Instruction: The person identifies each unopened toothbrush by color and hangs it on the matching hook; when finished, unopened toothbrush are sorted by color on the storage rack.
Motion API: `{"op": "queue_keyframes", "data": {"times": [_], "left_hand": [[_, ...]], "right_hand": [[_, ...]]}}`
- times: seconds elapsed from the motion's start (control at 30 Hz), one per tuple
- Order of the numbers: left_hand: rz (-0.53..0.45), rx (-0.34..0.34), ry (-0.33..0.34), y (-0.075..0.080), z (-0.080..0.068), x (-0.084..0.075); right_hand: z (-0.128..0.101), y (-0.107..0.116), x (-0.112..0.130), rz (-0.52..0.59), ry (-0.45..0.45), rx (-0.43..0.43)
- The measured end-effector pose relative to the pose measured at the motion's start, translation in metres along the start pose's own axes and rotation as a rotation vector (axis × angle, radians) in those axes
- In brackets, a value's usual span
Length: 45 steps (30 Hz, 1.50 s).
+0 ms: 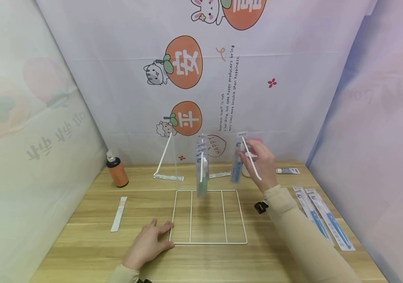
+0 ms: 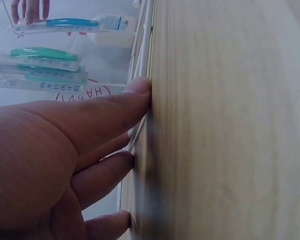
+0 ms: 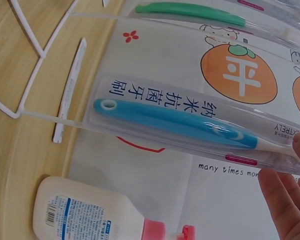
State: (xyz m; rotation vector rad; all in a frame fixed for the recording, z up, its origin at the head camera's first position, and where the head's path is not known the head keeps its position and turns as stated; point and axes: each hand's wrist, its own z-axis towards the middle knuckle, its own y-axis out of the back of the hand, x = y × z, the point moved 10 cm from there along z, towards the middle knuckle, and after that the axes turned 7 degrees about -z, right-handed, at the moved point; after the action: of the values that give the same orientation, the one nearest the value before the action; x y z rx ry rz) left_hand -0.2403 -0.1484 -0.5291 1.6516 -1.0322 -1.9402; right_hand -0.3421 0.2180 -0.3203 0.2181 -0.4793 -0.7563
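Observation:
A white wire display rack (image 1: 210, 243) stands on the table with long hooks reaching forward. My right hand (image 1: 261, 163) pinches the upper end of a packaged blue toothbrush (image 3: 175, 122) at the right hook (image 1: 252, 161). Its blue handle hangs downward in the head view. On the middle hook hang several packaged green toothbrushes (image 1: 202, 173), one behind another. My left hand (image 1: 148, 243) rests at the rack's front left corner, fingers spread, with the thumb (image 2: 139, 86) pressing the base wire. The left hook (image 1: 162, 155) carries nothing.
More packaged blue toothbrushes (image 1: 330, 220) lie at the right, near a small tube (image 1: 288, 171). An orange bottle (image 1: 118, 173) stands back left, behind a flat white strip (image 1: 119, 214). A white pump bottle (image 3: 90, 210) with a pink top is behind the right hand.

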Motion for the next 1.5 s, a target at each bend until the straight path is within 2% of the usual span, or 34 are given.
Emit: {"op": "queue_keyframes", "data": {"times": [0.53,0.67,0.8,0.9,1.03,1.27,1.37,1.5], "left_hand": [[0.007,-0.007,0.013,-0.002,-0.001,0.002],[0.012,-0.006,0.013,-0.003,-0.001,0.003],[0.011,-0.006,0.011,-0.002,-0.001,0.003],[0.009,-0.008,0.009,-0.001,-0.001,0.002],[0.007,-0.010,0.011,-0.001,-0.001,0.002],[0.010,-0.002,0.014,-0.003,0.000,0.002],[0.013,-0.003,0.007,-0.002,0.000,0.001],[0.012,-0.004,0.001,0.001,0.000,-0.001]], "right_hand": [[-0.004,0.000,-0.006,0.033,-0.022,0.007],[-0.010,0.005,-0.013,0.050,-0.054,0.021],[-0.019,0.013,-0.033,0.011,-0.103,0.063],[-0.030,0.021,-0.056,-0.008,-0.146,0.142],[-0.053,0.034,-0.094,-0.008,-0.226,0.307],[-0.110,0.068,-0.179,0.068,-0.518,0.640],[-0.134,0.085,-0.208,0.096,-0.617,0.724],[-0.162,0.100,-0.236,0.115,-0.740,0.786]]}}
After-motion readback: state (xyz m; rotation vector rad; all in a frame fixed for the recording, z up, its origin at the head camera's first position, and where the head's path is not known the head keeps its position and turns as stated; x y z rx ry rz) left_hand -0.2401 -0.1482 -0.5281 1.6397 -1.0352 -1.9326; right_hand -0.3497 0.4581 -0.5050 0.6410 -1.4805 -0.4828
